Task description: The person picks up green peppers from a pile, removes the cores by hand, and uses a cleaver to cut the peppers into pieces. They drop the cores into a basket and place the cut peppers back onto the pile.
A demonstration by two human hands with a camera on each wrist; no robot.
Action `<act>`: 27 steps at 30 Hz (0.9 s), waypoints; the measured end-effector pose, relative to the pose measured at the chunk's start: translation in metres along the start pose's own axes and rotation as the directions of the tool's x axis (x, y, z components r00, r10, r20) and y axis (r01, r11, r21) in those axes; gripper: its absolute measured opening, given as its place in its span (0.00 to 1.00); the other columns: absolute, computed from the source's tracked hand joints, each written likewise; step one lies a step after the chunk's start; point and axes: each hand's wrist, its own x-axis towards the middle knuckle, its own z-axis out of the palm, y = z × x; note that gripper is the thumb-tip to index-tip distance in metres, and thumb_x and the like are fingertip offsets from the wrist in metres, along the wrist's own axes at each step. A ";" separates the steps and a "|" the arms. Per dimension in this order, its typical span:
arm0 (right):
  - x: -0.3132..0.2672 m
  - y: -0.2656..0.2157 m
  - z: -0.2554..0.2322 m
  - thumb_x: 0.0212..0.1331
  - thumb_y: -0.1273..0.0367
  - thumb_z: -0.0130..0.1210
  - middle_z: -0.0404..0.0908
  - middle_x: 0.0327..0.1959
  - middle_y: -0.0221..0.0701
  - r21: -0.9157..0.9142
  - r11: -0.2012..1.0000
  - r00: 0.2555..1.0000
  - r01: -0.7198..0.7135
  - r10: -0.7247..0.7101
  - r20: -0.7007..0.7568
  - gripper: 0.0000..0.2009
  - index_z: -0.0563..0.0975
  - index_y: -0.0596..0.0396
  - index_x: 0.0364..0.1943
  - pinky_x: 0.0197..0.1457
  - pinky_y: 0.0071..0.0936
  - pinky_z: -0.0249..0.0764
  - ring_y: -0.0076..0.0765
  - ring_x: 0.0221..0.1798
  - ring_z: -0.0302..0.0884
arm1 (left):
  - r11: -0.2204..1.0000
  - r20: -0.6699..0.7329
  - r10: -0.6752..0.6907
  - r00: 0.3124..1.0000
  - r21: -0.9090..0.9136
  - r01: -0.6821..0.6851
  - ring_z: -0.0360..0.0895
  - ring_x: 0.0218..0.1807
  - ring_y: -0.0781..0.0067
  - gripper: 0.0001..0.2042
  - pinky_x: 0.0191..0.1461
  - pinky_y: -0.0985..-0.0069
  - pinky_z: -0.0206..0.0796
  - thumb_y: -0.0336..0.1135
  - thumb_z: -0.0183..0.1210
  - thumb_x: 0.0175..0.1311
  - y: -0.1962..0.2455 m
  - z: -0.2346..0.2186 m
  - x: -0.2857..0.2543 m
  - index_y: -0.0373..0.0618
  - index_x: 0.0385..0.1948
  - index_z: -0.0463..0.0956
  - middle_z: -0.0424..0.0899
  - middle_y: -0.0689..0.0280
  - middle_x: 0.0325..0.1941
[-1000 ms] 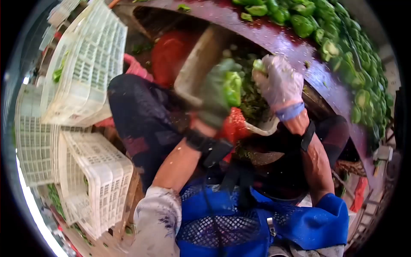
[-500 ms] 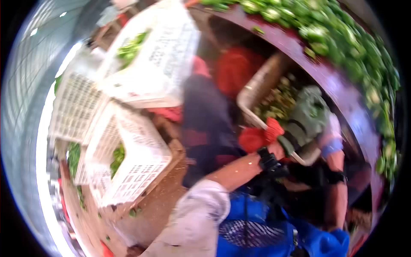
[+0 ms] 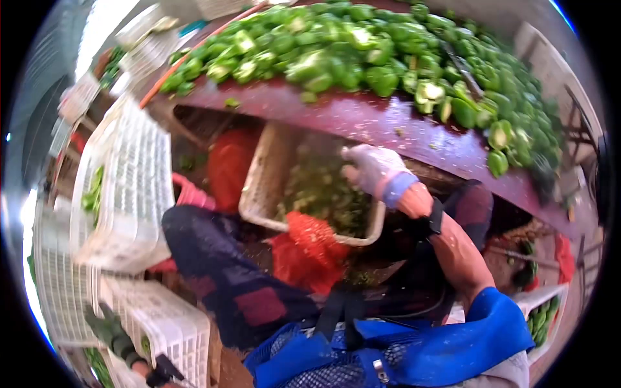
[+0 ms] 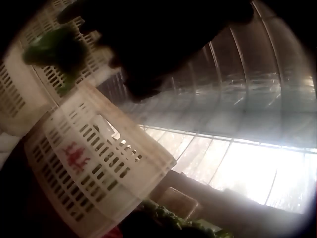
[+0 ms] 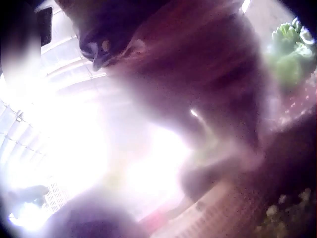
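My left hand (image 3: 111, 326), in a dark green glove, reaches over a white slotted crate (image 3: 165, 323) at lower left, fingers spread. In the left wrist view that hand is a dark silhouette, and a blurred green pepper (image 4: 57, 49) shows just off its fingertips, in front of the crate wall. My right hand (image 3: 378, 169), in a pale glove with a blue cuff, hovers over the right part of a white basket (image 3: 255, 194) of green pepper scraps (image 3: 323, 194). Its fingers look bent; I cannot tell whether they hold anything. The right wrist view is blurred and glaring.
A dark red table (image 3: 304, 107) bears a long heap of green peppers (image 3: 381, 81), many cut open, with a knife (image 3: 462, 71) lying among them. Another white crate (image 3: 139, 187) stands tilted at left. Red net bags (image 3: 304, 255) lie against the basket and my legs.
My left hand has swung from beside the right hand over the basket to the lower-left crate, and a green pepper now shows apart from its fingers. The right hand stays over the basket.
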 end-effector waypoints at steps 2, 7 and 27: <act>0.007 0.015 -0.018 0.56 0.62 0.57 0.82 0.36 0.47 -0.047 0.995 0.995 -0.085 0.083 -0.049 0.14 0.80 0.56 0.42 0.46 0.44 0.77 0.55 0.40 0.81 | 0.996 -0.038 0.087 0.995 0.038 -0.085 0.67 0.65 0.50 0.28 0.69 0.58 0.57 0.52 0.54 0.69 -0.008 0.011 0.010 0.38 0.61 0.68 0.71 0.51 0.62; 0.084 0.102 -0.052 0.50 0.64 0.63 0.82 0.38 0.47 -0.062 0.933 0.878 -0.355 0.310 -0.364 0.15 0.80 0.59 0.39 0.48 0.40 0.77 0.48 0.45 0.81 | 0.768 0.090 0.298 0.950 -0.614 -0.182 0.71 0.63 0.65 0.17 0.64 0.70 0.64 0.31 0.51 0.71 0.240 -0.001 -0.024 0.38 0.59 0.70 0.73 0.56 0.63; 0.062 0.110 -0.029 0.40 0.66 0.67 0.77 0.47 0.44 0.294 0.949 0.974 0.116 -0.051 -0.219 0.31 0.73 0.55 0.56 0.54 0.34 0.76 0.49 0.48 0.79 | 0.265 0.440 0.778 0.448 -0.877 0.401 0.75 0.58 0.58 0.21 0.58 0.63 0.70 0.42 0.56 0.66 0.724 0.163 -0.216 0.42 0.57 0.73 0.76 0.54 0.60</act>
